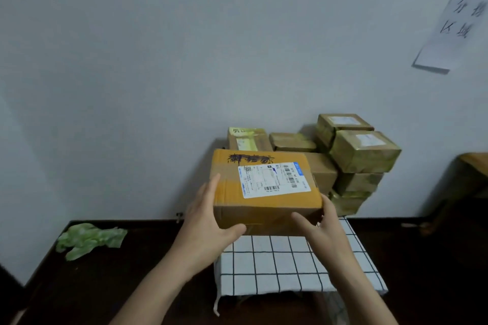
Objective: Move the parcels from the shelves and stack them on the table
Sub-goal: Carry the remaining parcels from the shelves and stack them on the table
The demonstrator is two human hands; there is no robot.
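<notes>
A brown cardboard parcel (264,206) with a white shipping label and black scribble on top is held between both hands above the table (290,266), which is covered in a white cloth with a black grid. My left hand (208,219) grips its left side, thumb under the front edge. My right hand (320,221) grips its right front corner. Behind it, against the wall, stands a stack of several parcels (364,155), some wrapped in yellowish tape, some plain cardboard. No shelves are in view.
A crumpled green plastic bag (89,239) lies on the dark floor at the left. A paper sign (456,26) hangs on the wall at the upper right. A wooden piece of furniture (475,163) shows at the right edge.
</notes>
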